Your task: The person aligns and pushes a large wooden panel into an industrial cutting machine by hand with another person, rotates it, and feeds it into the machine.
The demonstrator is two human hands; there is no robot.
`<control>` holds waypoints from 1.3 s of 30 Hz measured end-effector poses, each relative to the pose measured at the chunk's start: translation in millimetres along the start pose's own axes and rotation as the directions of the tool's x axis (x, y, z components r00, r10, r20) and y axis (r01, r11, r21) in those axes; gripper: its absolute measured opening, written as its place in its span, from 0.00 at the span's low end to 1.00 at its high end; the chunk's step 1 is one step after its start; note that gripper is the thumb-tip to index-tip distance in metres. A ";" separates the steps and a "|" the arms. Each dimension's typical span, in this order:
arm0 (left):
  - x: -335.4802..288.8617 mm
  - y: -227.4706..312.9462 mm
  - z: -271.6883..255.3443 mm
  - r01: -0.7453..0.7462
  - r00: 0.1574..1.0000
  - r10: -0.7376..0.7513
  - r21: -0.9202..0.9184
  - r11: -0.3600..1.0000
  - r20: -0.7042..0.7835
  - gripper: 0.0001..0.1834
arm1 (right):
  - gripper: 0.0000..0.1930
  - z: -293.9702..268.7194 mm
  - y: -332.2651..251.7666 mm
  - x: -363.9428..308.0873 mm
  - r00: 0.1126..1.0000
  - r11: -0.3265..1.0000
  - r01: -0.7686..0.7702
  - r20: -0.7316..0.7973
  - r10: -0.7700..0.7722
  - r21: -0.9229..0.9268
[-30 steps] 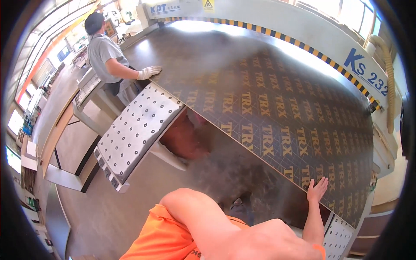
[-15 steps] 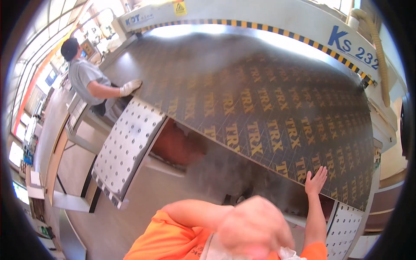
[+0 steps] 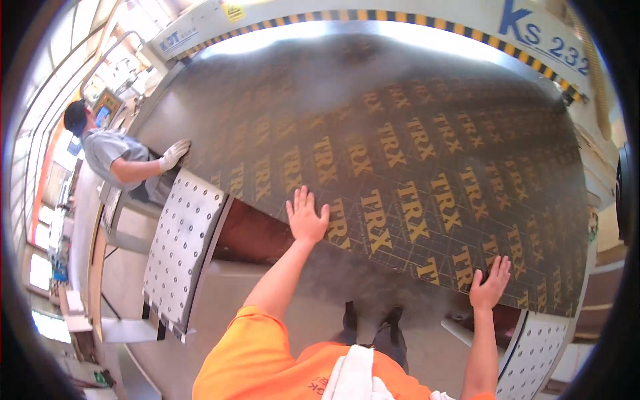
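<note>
A large dark panel (image 3: 373, 167) with yellow printed lettering lies flat on the machine's bed and reaches under its beam. My left hand (image 3: 307, 217) rests on the panel near its front edge, palm down and fingers spread. Further right, my right hand (image 3: 490, 281) lies flat near the same edge, fingers stretched out. Neither hand grips anything. At the panel's far left corner, a co-worker's white-gloved hand (image 3: 175, 155) rests on it.
A white beam (image 3: 427, 20) with a yellow-black striped edge spans the far side. Perforated support tables stand left (image 3: 183, 247) and right (image 3: 537, 353) of me. A co-worker in a grey shirt (image 3: 110, 153) stands at the left, beside a control panel (image 3: 107, 107).
My left hand has come down from close in front of me onto the panel, further left. My right hand stays on the panel. The view has shifted slightly.
</note>
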State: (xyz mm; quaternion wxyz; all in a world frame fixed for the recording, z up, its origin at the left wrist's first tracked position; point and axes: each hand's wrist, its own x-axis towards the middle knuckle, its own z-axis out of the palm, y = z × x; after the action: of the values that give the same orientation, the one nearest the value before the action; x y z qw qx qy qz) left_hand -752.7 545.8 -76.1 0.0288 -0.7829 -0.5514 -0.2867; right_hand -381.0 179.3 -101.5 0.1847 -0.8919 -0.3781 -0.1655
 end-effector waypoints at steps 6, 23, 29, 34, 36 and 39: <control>34.1 15.0 22.5 0.019 0.999 -0.019 -0.016 1.000 -0.043 0.31 | 0.36 19.9 5.9 57.5 0.999 0.999 0.038 0.015 -0.038 -0.003; 194.4 24.9 129.3 0.143 0.989 -0.143 0.020 0.990 0.043 0.32 | 0.33 123.5 -33.4 274.1 0.973 0.982 0.128 0.209 -0.097 -0.141; 275.9 3.4 174.6 0.180 0.976 -0.190 0.091 0.979 0.108 0.35 | 0.33 190.2 -74.8 348.0 0.971 0.976 0.185 0.174 -0.164 -0.113; 331.8 -11.8 213.0 0.168 0.976 -0.181 0.115 0.979 0.121 0.37 | 0.32 243.4 -98.3 396.6 0.970 0.974 0.204 0.152 -0.189 -0.094; 354.3 -11.8 233.1 0.178 0.972 -0.192 0.111 0.978 0.136 0.37 | 0.31 265.5 -101.9 420.8 0.967 0.974 0.203 0.174 -0.184 -0.097; 380.8 -19.0 257.4 0.182 0.970 -0.196 0.104 0.978 0.143 0.37 | 0.32 300.4 -107.2 448.3 0.963 0.967 0.232 0.167 -0.213 -0.104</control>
State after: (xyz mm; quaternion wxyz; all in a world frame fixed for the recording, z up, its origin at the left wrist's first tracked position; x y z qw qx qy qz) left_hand -575.4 968.7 -112.8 -0.0056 -0.7442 -0.6366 -0.2024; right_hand -117.6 660.1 -148.1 0.0801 -0.8635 -0.4783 -0.1387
